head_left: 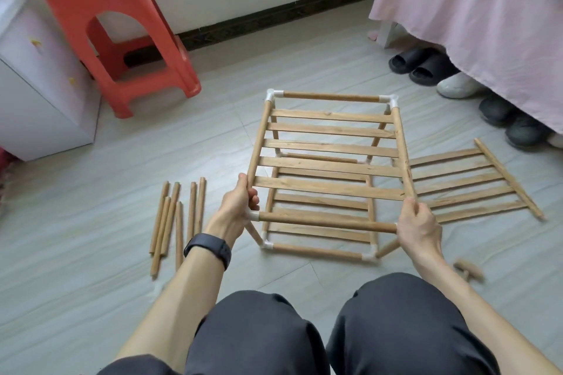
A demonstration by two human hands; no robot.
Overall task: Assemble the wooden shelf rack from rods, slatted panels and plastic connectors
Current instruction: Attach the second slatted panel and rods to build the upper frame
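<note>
Left grip (236, 207) curled round near-left corner of half-built rack (329, 166), beside white connector (254, 216); right grip (419, 224) closed on near-right corner, at front rod (326, 222) end. Rack stretching toward 12 o'clock from both.

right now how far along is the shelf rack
Done: the bottom tier is framed and slatted, and the top panel has its far rod in white connectors. In hand: left grip and right grip hold the panel's near corners, with the front rod between them. Left: a spare panel and loose rods lie unused.
</note>
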